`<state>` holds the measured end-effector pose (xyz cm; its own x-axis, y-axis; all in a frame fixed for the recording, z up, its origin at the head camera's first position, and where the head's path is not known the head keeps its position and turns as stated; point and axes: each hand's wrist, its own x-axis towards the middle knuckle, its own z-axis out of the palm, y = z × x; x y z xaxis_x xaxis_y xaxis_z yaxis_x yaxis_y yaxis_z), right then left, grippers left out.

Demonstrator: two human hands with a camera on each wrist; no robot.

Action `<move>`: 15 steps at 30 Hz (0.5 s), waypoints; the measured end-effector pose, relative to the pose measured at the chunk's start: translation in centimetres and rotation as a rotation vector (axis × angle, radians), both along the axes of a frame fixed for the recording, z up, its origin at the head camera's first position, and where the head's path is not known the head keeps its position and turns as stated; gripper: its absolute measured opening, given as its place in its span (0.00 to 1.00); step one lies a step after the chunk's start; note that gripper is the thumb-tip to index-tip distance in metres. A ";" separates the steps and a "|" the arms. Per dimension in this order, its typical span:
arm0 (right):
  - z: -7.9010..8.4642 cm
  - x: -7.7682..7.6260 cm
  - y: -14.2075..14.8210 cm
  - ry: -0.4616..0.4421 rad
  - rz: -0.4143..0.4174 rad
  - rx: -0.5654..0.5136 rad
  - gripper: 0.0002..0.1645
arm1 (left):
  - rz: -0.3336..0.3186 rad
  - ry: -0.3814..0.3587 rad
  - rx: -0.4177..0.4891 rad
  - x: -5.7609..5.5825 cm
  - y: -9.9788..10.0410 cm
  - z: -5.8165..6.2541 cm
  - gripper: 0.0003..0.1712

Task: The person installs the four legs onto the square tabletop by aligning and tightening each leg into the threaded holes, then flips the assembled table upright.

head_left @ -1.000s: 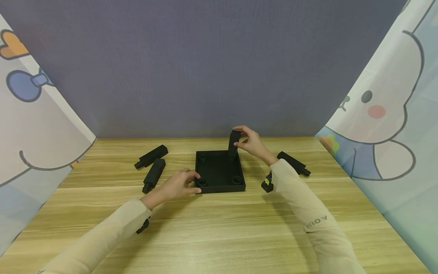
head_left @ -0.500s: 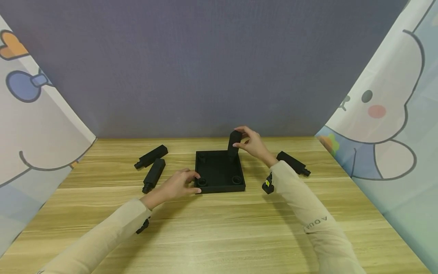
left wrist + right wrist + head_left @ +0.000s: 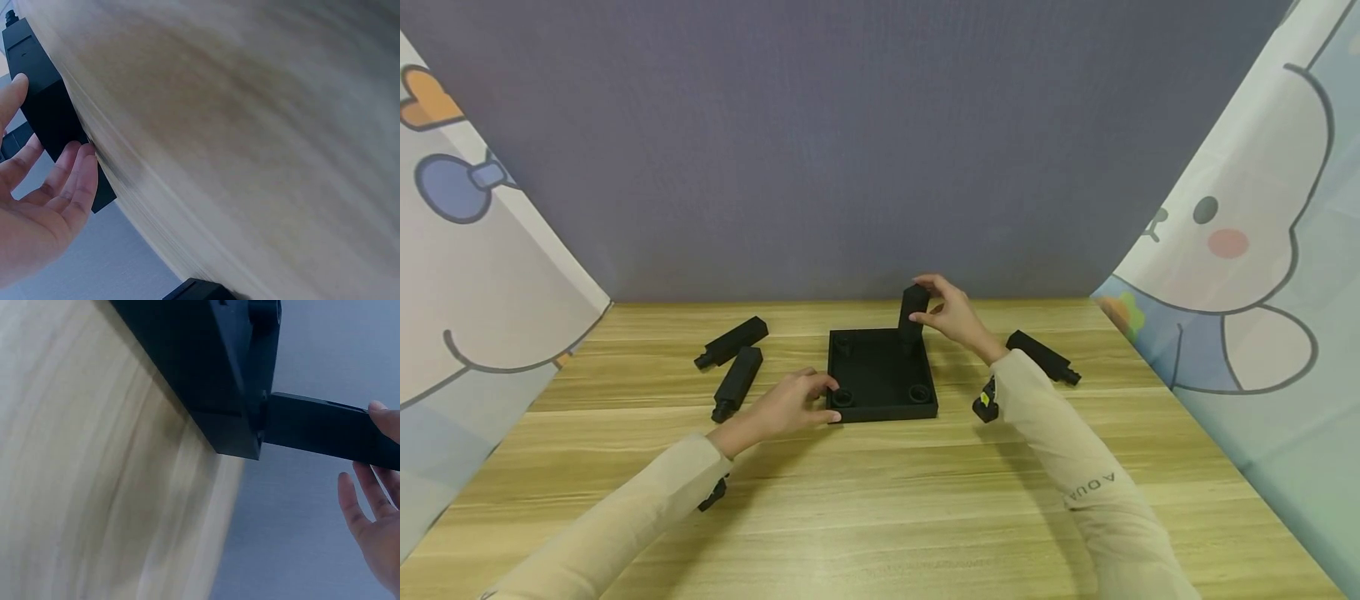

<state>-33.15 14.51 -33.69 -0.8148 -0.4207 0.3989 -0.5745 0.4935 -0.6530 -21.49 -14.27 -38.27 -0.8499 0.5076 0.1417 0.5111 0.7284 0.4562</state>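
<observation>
In the head view a black square base, like a shallow tray with raised rims and round corner sockets, lies mid-table. My left hand grips its near left corner, thumb at the front edge and fingertips along the left side; the left wrist view shows the fingers against the base's side wall. My right hand pinches a black square leg near its top, thumb opposite the fingers. That leg stands upright over the far right corner, its lower end inside the rim.
Two more black legs, a farther one and a nearer one, lie on the wooden table to the left, threaded ends toward me. Another leg lies to the right. A grey panel rises behind the table.
The leg in my right hand has turned slightly about its length and stands a little straighter. My left hand and the base have stayed in place.
</observation>
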 end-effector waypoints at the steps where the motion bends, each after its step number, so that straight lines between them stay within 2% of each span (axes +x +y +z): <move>1: 0.1 0.0 0.0 -0.007 0.008 0.010 0.36 | 0.001 -0.002 0.001 0.0 0.0 0.0 0.24; 9: 1.1 -0.2 0.3 -0.064 0.068 0.063 0.32 | 0.015 -0.020 -0.005 0.1 0.1 0.1 0.24; 15: 0.8 -0.3 0.3 -0.075 0.069 0.039 0.30 | 0.012 -0.018 -0.003 0.1 0.1 0.1 0.24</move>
<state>-33.43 14.84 -32.91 -0.8102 -0.4910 0.3202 -0.5584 0.4807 -0.6761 -21.38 -14.17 -38.13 -0.8583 0.4979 0.1245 0.4940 0.7358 0.4633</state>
